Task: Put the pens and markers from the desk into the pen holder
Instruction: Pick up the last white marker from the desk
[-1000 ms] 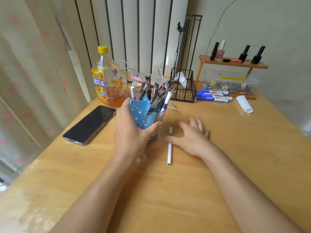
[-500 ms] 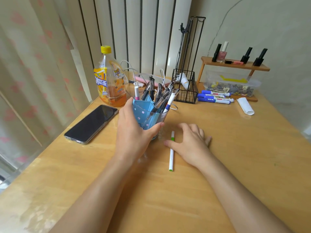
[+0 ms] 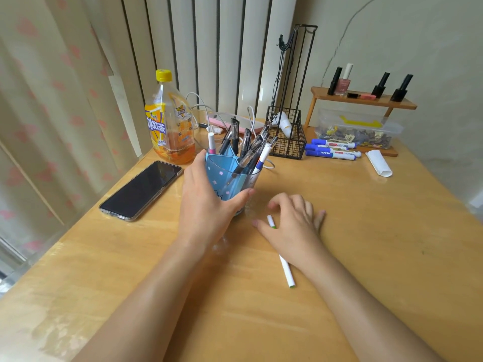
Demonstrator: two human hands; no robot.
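Left hand: the left hand is wrapped around the near side of the pen holder, thumb on its right wall, fingers round the left, forearm running in from the lower left; it grips the holder.

Right hand: the right hand lies palm down on the desk just right of the holder, fingers curled and spread, over the middle of a white pen. The thumb and forefinger flank the pen's upper end; whether they pinch it or only rest on it cannot be told.

White pen: it lies flat on the desk, green at both ends, one end showing between thumb and forefinger, the other jutting out below the wrist (the stretch between is hidden under the palm).

Pen holder: blue and clear, with small pale stars, upright on the desk and crowded with black pens, a pink-banded marker and a white pen with a blue band.

Markers: three blue-and-white markers lie side by side at the back of the desk, beside the black wire basket; their print is too small to read.

Bottle: a yellow-capped plastic bottle of amber drink stands behind the holder, its orange label reading 冰红茶.

Phone: a dark-screened phone in a clear case lies left of the holder, apart from it.

Shelf: nail polish bottles stand on a small wooden shelf at the back right, labels unreadable.
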